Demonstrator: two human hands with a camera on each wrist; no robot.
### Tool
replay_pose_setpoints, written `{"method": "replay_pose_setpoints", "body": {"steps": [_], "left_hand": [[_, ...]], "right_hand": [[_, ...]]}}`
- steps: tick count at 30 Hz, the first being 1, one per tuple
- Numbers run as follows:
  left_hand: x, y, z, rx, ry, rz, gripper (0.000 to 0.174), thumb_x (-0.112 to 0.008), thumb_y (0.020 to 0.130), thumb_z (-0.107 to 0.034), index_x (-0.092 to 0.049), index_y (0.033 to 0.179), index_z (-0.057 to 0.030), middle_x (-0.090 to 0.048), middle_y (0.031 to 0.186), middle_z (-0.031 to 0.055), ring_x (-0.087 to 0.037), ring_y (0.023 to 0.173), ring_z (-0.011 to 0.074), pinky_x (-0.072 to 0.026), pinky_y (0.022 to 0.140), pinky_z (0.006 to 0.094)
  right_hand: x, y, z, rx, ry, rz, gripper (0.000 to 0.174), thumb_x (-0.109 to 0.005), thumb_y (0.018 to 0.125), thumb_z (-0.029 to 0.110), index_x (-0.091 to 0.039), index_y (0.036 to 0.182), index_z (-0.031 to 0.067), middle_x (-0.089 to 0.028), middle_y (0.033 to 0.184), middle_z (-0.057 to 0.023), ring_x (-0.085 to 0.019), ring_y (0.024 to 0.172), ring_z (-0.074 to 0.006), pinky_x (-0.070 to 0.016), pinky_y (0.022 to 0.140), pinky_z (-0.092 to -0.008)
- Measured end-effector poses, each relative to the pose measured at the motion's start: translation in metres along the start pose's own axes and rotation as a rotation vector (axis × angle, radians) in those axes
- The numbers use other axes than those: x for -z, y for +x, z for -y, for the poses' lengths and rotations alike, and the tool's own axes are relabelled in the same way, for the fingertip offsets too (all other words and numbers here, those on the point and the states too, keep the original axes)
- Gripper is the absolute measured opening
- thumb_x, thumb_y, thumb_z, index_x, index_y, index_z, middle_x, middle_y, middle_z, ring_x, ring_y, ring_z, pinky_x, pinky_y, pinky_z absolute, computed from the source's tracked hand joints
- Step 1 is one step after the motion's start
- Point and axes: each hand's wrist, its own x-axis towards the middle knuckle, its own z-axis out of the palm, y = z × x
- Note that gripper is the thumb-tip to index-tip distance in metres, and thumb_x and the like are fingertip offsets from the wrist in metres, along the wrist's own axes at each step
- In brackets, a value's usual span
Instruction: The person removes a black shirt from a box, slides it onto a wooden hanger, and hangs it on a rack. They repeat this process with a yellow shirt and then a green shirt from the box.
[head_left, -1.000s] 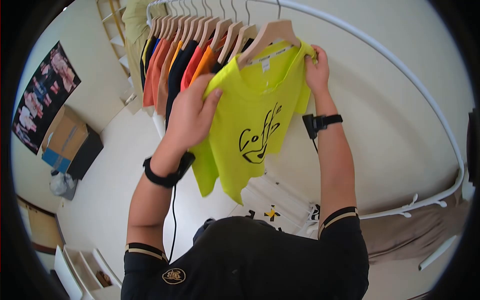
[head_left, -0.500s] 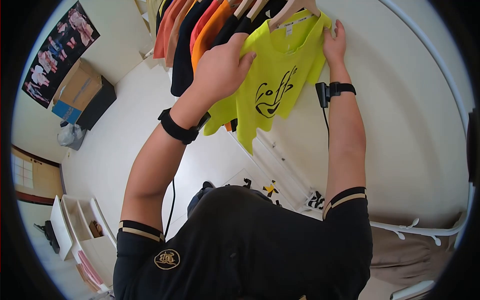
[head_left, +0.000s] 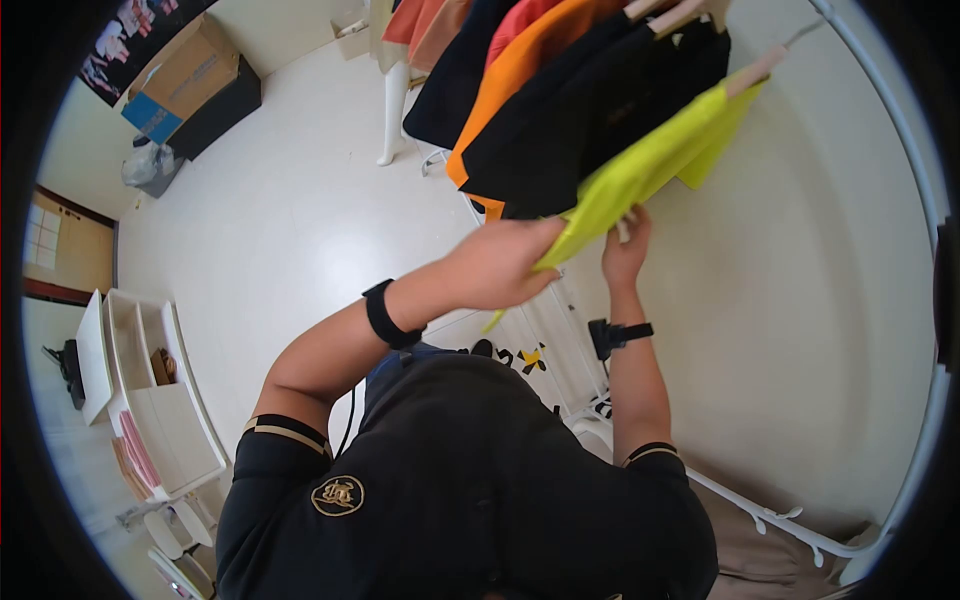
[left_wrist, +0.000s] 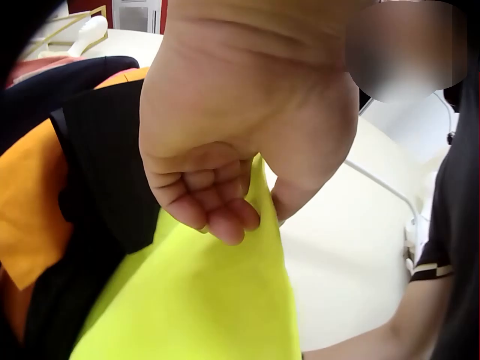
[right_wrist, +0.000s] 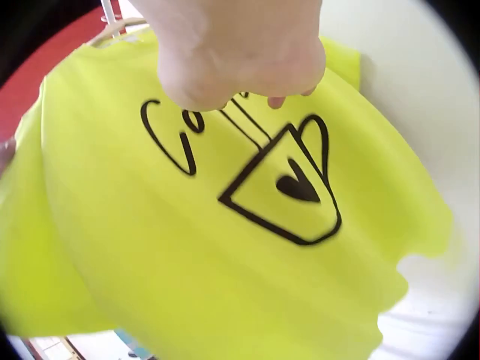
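Note:
A neon yellow-green T-shirt (head_left: 650, 165) hangs tilted from a wooden hanger (head_left: 757, 72) at the upper right of the head view. My left hand (head_left: 510, 262) pinches the shirt's near edge between thumb and curled fingers; the left wrist view shows the cloth (left_wrist: 217, 292) drawn up into that grip. In front of the shirt is my right hand (head_left: 626, 255), its fingers loosely bent near the cloth. The right wrist view shows that hand (right_wrist: 244, 67) over the black cup print (right_wrist: 281, 187), fingers mostly hidden behind the palm.
Black (head_left: 600, 110), orange (head_left: 512, 65) and other shirts hang left of the yellow one. A white rack frame (head_left: 905, 150) curves along the right wall. Cardboard boxes (head_left: 195, 70) stand at the far left, and a white cabinet (head_left: 165, 400) is at the lower left.
The right hand has left the shirt's shoulder and dropped in front of it. The left hand has moved right and pulls the edge, so the shirt has turned side-on. The head view has tilted down.

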Motion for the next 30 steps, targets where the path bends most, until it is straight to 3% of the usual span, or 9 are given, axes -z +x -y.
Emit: {"method": "replay_pose_setpoints", "body": {"steps": [2, 3, 4, 6, 9, 12, 14, 20, 30], "left_hand": [[-0.012, -0.013, -0.001, -0.006, -0.04, 0.133, 0.039, -0.064, 0.077, -0.016, -0.046, 0.111, -0.0043, -0.06, 0.082, 0.017, -0.059, 0.078, 0.0372, -0.0468, 0.066, 0.0443], [-0.014, -0.02, -0.003, -0.057, -0.07, 0.176, 0.042, -0.065, 0.079, -0.018, -0.046, 0.114, -0.0052, -0.059, 0.081, 0.0157, -0.06, 0.077, 0.0359, -0.0462, 0.065, 0.0428], [-0.01, -0.029, 0.0, -0.056, -0.091, 0.166, 0.042, -0.065, 0.079, -0.018, -0.046, 0.114, -0.0052, -0.059, 0.081, 0.0157, -0.06, 0.077, 0.0359, -0.0462, 0.065, 0.0428], [-0.007, -0.046, 0.006, -0.231, -0.161, 0.422, 0.048, -0.065, 0.079, -0.021, -0.047, 0.12, -0.0073, -0.062, 0.087, 0.0149, -0.06, 0.082, 0.0343, -0.0471, 0.07, 0.0419], [0.026, -0.076, 0.036, -0.149, -0.198, 0.526, 0.05, -0.067, 0.077, -0.022, -0.049, 0.121, -0.0084, -0.063, 0.093, 0.0139, -0.06, 0.087, 0.0333, -0.0475, 0.075, 0.0411], [0.064, -0.126, 0.093, -0.055, -0.169, 0.418, 0.047, -0.067, 0.078, -0.024, -0.051, 0.118, -0.0081, -0.063, 0.094, 0.0133, -0.061, 0.089, 0.0317, -0.0481, 0.076, 0.0397], [0.087, -0.154, 0.12, 0.012, -0.154, 0.388, 0.047, -0.067, 0.078, -0.025, -0.051, 0.119, -0.0081, -0.063, 0.094, 0.0132, -0.061, 0.089, 0.0312, -0.0482, 0.076, 0.0393], [0.141, -0.242, 0.205, 0.322, -0.19, 0.232, 0.045, -0.066, 0.079, -0.025, -0.053, 0.118, -0.0069, -0.064, 0.088, 0.0122, -0.063, 0.078, 0.0273, -0.0496, 0.07, 0.0369], [0.05, -0.475, 0.401, 1.059, -0.085, 0.103, 0.046, -0.064, 0.08, -0.039, -0.056, 0.113, -0.0078, -0.067, 0.085, 0.0166, -0.063, 0.086, 0.0334, -0.0499, 0.077, 0.0417]], "right_hand": [[-0.01, -0.035, -0.019, 0.03, -0.141, 0.203, 0.049, -0.063, 0.079, 0.007, -0.046, 0.124, 0.0007, -0.051, 0.124, -0.0161, -0.053, 0.112, -0.0285, -0.043, 0.092, -0.0372], [-0.019, -0.053, -0.047, -0.103, 0.251, 0.285, 0.043, -0.065, 0.077, 0.013, -0.053, 0.118, 0.0025, -0.056, 0.119, -0.016, -0.053, 0.111, -0.0303, -0.0433, 0.092, -0.0365], [-0.017, -0.057, -0.073, -0.108, 0.232, 0.296, 0.043, -0.065, 0.077, 0.013, -0.053, 0.118, 0.0025, -0.056, 0.119, -0.016, -0.053, 0.111, -0.0303, -0.0433, 0.092, -0.0365], [0.003, -0.079, -0.108, -0.159, 0.008, 0.417, 0.043, -0.063, 0.079, 0.013, -0.052, 0.119, 0.0022, -0.057, 0.117, -0.0155, -0.056, 0.106, -0.0283, -0.0457, 0.087, -0.0359], [0.041, -0.158, -0.134, -0.233, -0.325, 0.586, 0.041, -0.06, 0.081, 0.013, -0.05, 0.12, 0.0017, -0.058, 0.113, -0.0147, -0.059, 0.098, -0.0254, -0.0494, 0.08, -0.035], [-0.007, -0.203, -0.154, -0.305, -0.651, 0.736, 0.04, -0.057, 0.084, 0.014, -0.049, 0.121, 0.0012, -0.059, 0.109, -0.014, -0.062, 0.09, -0.0225, -0.053, 0.072, -0.0341], [-0.002, -0.219, -0.14, -0.803, -0.504, 0.74, 0.049, -0.06, 0.082, 0.018, -0.043, 0.125, 0.0015, -0.061, 0.103, -0.0135, -0.064, 0.079, -0.0235, -0.0522, 0.059, -0.0347], [-0.047, -0.235, -0.065, -1.258, -0.543, 0.672, 0.048, -0.06, 0.083, 0.023, -0.044, 0.125, 0.007, -0.062, 0.097, -0.0114, -0.064, 0.079, -0.0211, -0.0478, 0.062, -0.0333], [-0.185, -0.196, -0.083, -1.029, -0.496, 0.941, 0.029, -0.058, 0.083, 0.02, -0.051, 0.109, 0.0073, -0.063, 0.083, -0.0082, -0.062, 0.065, -0.0179, -0.0459, 0.05, -0.0291]]}}
